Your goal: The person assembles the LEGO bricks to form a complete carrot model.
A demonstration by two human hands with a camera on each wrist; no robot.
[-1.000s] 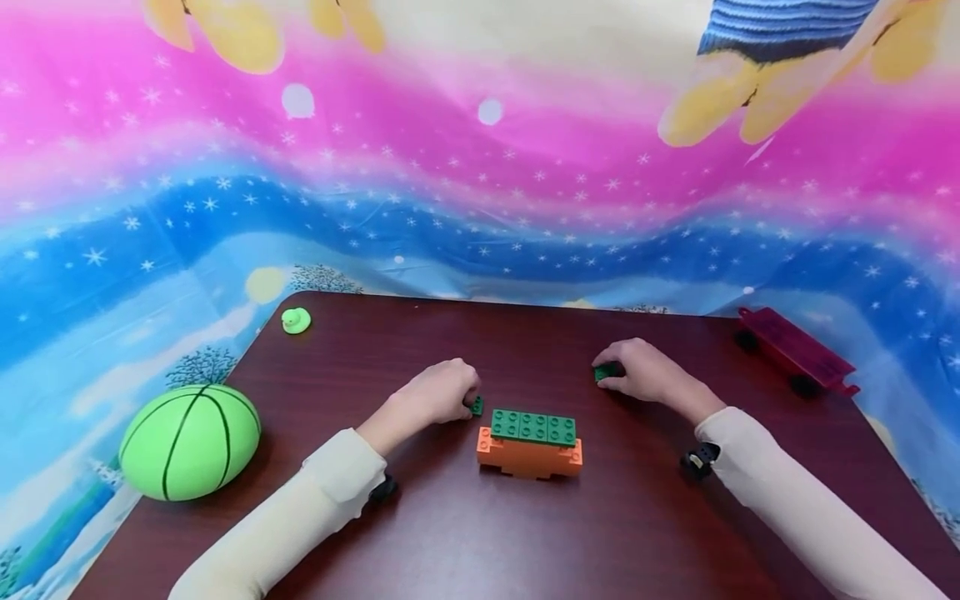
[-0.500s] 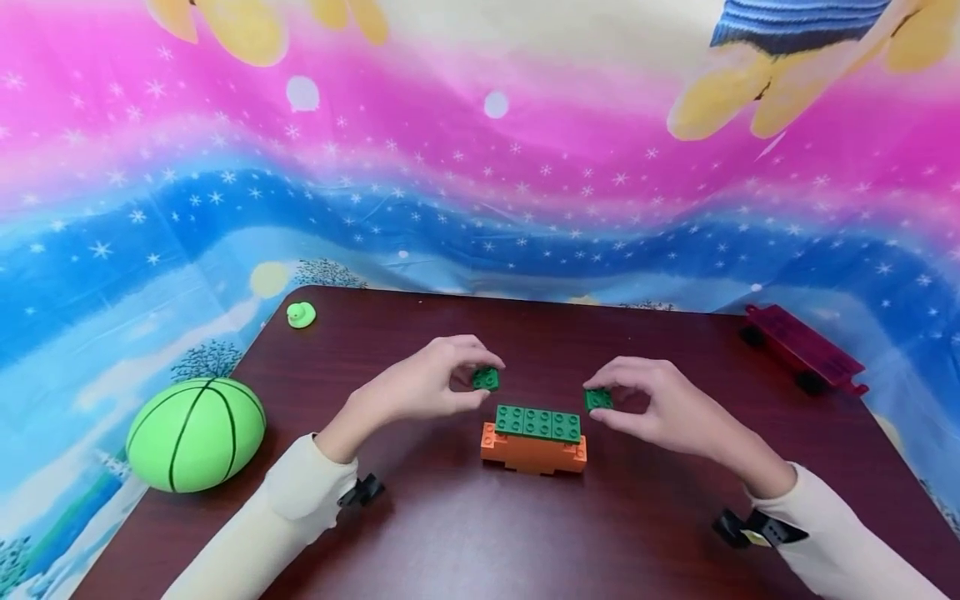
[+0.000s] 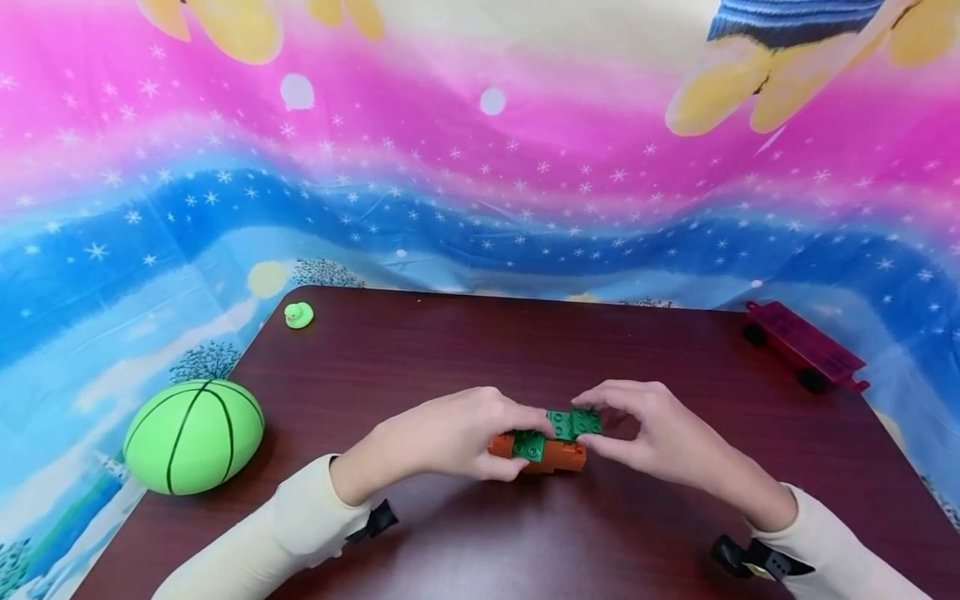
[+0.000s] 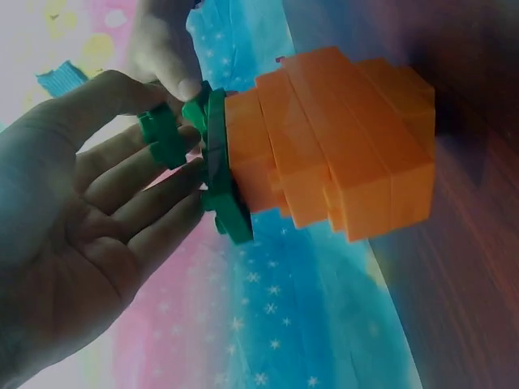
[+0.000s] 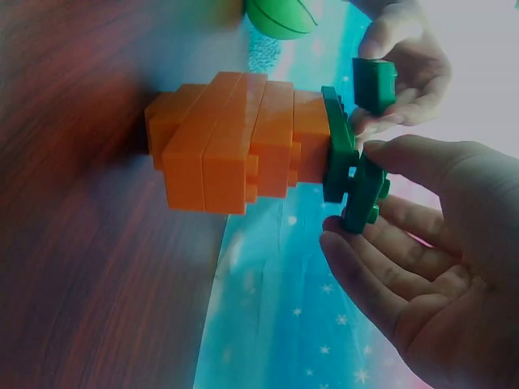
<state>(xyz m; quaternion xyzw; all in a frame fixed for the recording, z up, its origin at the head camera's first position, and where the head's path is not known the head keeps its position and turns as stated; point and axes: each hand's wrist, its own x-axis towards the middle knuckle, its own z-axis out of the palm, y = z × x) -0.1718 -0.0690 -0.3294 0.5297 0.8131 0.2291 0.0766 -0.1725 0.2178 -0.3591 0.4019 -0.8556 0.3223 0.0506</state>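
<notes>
A stack of orange bricks (image 3: 564, 457) topped by a green layer (image 5: 337, 146) stands upright on the table between both hands. My left hand (image 3: 450, 435) pinches a small green brick (image 3: 529, 447) over the stack's left part; the right wrist view shows that brick apart from the green layer. With thumb and fingertips, my right hand (image 3: 663, 429) holds another green brick (image 3: 587, 422) at the right end of the top. This brick (image 5: 365, 194) looks slightly tilted against the green layer; whether its studs engage cannot be told. The left hand hides part of the stack.
On the dark wooden table (image 3: 420, 333), a light green ball (image 3: 193, 437) lies at the left edge and a small green rubber duck (image 3: 298, 315) at the far left corner. A red toy skateboard (image 3: 806, 343) stands far right. A patterned cloth hangs behind.
Both hands lifted green bricks off the table on either side and brought them inward to the top of the orange stack. The stack, ball, duck and skateboard stay in place.
</notes>
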